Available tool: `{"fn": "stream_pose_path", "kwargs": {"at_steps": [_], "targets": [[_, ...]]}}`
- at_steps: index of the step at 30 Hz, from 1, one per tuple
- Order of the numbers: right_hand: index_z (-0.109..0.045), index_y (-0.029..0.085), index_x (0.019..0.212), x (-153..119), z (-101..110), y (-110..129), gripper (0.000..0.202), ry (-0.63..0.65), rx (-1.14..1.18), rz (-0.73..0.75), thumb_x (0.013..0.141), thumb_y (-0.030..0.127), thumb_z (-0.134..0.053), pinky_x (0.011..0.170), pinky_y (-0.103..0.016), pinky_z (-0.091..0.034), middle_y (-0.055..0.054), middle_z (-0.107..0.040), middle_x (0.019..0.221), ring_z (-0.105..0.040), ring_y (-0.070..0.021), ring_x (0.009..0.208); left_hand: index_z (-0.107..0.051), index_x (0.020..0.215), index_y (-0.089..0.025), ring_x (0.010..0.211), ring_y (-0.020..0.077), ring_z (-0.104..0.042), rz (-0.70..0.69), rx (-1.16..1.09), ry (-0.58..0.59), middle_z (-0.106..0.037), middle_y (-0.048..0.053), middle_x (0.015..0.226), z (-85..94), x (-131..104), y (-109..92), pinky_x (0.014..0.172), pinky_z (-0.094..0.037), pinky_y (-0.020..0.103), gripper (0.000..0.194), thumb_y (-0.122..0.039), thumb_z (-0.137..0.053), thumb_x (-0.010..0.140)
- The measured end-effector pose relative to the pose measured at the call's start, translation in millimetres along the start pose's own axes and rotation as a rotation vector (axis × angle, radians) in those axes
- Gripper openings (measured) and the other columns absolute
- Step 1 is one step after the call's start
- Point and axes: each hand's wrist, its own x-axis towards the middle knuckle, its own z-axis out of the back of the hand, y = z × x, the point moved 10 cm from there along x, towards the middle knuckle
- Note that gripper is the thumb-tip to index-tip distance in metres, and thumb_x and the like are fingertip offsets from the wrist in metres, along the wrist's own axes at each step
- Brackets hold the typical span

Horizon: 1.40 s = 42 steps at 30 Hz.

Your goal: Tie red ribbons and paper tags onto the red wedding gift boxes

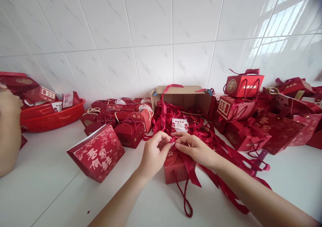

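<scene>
Above a small red gift box (173,171), my left hand (156,151) and my right hand (192,148) meet fingertip to fingertip. Both pinch a dark red ribbon (190,170) at the top of the box, its loose tail hanging down the front. My fingers partly cover the knot or loop, so its exact shape is hidden. A twisted red cord handle (186,203) trails from the box onto the white surface. Just behind my hands, a white printed card (179,124) lies on a heap of red ribbons (166,114).
An open cardboard carton (181,98) backs the ribbon heap. To the left stand a larger red box (100,153), several small boxes (129,131) and a red basin (52,119). Stacked boxes (244,86) fill the right. Another person's arm (8,133) enters at far left.
</scene>
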Motion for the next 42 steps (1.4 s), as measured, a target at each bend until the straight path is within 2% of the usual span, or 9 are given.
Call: {"fn": "stream_pose_path", "kwargs": {"at_steps": [4, 7, 11, 20, 25, 28, 31, 37, 42], "targets": [[-0.059, 0.016, 0.063, 1, 2, -10, 0.035, -0.084, 0.146, -0.051, 0.079, 0.047, -0.062, 0.095, -0.036, -0.038, -0.01, -0.061, 0.104, -0.052, -0.0249, 0.112, -0.044, 0.084, -0.021, 0.071, 0.012, -0.057, 0.035, -0.053, -0.002, -0.058, -0.001, 0.078, 4.3, 4, 7, 0.066, -0.047, 0.023, 0.015, -0.027, -0.058, 0.085], [-0.056, 0.017, 0.062, -3, 3, -11, 0.036, -0.138, 0.115, -0.093, 0.08, 0.048, -0.059, 0.078, -0.032, -0.041, -0.005, -0.056, 0.079, -0.054, -0.0202, 0.086, -0.05, 0.083, -0.02, 0.07, 0.012, -0.056, 0.037, -0.061, 0.091, -0.057, -0.001, 0.077, -0.1, 4, 4, 0.065, -0.047, 0.023, 0.009, -0.023, -0.058, 0.083], [-0.061, 0.017, 0.068, -9, 4, -3, 0.033, -0.132, 0.088, -0.141, 0.083, 0.046, -0.055, 0.064, -0.031, -0.038, -0.003, -0.055, 0.072, -0.049, -0.0156, 0.066, -0.06, 0.086, -0.019, 0.065, 0.0118, -0.052, 0.019, 0.066, 0.162, -0.059, -0.002, 0.073, -6.4, 0, -3, 0.061, -0.044, 0.023, 0.01, -0.02, -0.064, 0.077], [-0.068, 0.029, 0.093, -32, 26, 32, 0.016, -0.045, -0.575, -0.171, 0.081, 0.031, -0.057, 0.068, -0.033, -0.046, -0.004, -0.071, 0.09, -0.062, -0.0213, 0.078, -0.068, 0.083, -0.02, 0.08, 0.0163, -0.065, 0.027, 0.133, 0.197, -0.071, 0.001, 0.084, -2.6, 1, -3, 0.071, -0.049, 0.025, 0.007, -0.019, -0.062, 0.079], [-0.061, 0.026, 0.12, -38, 36, 30, 0.039, -0.101, -0.754, -0.245, 0.085, 0.042, -0.054, 0.054, -0.033, -0.042, -0.007, -0.07, 0.074, -0.063, -0.0242, 0.065, -0.067, 0.083, -0.021, 0.08, 0.0149, -0.061, -0.083, 0.194, 0.261, -0.067, 0.0, 0.083, -5.2, -4, -15, 0.076, -0.048, 0.027, 0.006, -0.019, -0.061, 0.083], [-0.056, 0.021, 0.13, -29, 37, 37, 0.047, -0.127, -0.767, -0.12, 0.086, 0.036, -0.055, 0.064, -0.036, -0.048, -0.012, -0.072, 0.092, -0.067, -0.0275, 0.082, -0.066, 0.084, -0.021, 0.082, 0.0147, -0.061, -0.124, 0.189, 0.265, -0.066, 0.0, 0.084, -5.4, -5, -19, 0.079, -0.047, 0.027, 0.005, -0.019, -0.061, 0.084], [-0.055, 0.024, 0.13, -20, 20, 49, 0.046, 0.002, -0.56, 0.144, 0.084, 0.023, -0.057, 0.085, -0.035, -0.051, -0.008, -0.065, 0.123, -0.062, -0.023, 0.107, -0.065, 0.085, -0.022, 0.085, 0.0148, -0.061, -0.16, 0.191, 0.259, -0.067, 0.0, 0.085, -5.4, -4, -22, 0.081, -0.047, 0.027, 0.009, -0.015, -0.06, 0.084], [-0.065, 0.021, 0.109, -23, 13, 55, 0.024, 0.054, -0.475, 0.276, 0.089, 0.015, -0.052, 0.077, -0.029, -0.053, -0.004, -0.07, 0.098, -0.065, -0.0148, 0.085, -0.065, 0.086, -0.022, 0.082, 0.0153, -0.061, -0.199, 0.216, 0.263, -0.068, 0.0, 0.083, -6.6, -5, -29, 0.078, -0.047, 0.028, 0.009, -0.015, -0.059, 0.085], [-0.066, 0.024, 0.117, -39, 5, 55, 0.041, 0.074, -0.642, 0.357, 0.092, 0.006, -0.039, 0.072, -0.028, -0.052, -0.007, -0.064, 0.097, -0.061, -0.0149, 0.083, -0.064, 0.085, -0.021, 0.082, 0.0153, -0.06, -0.231, 0.225, 0.288, -0.067, 0.001, 0.083, -8.4, -6, -31, 0.077, -0.047, 0.028, 0.008, -0.017, -0.058, 0.088]]}}
